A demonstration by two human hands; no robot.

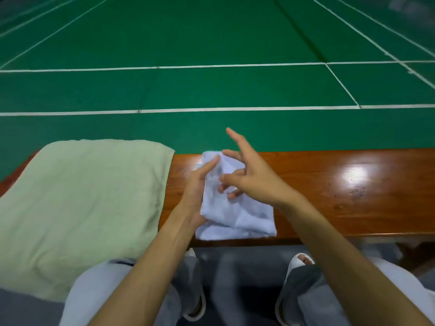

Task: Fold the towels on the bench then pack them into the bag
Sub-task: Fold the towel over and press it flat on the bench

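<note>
While right hand (255,181) hovers, left hand (196,187) grips towel (237,220).

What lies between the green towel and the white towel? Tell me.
A strip of bare wooden bench right of the green towel, then the left hand against the white towel, seen in the head view.

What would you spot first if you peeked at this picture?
The left hand holds a small white towel on the shiny wooden bench, the right hand spread above it. A big green towel covers the bench's left end, with a bright green court behind.
</note>
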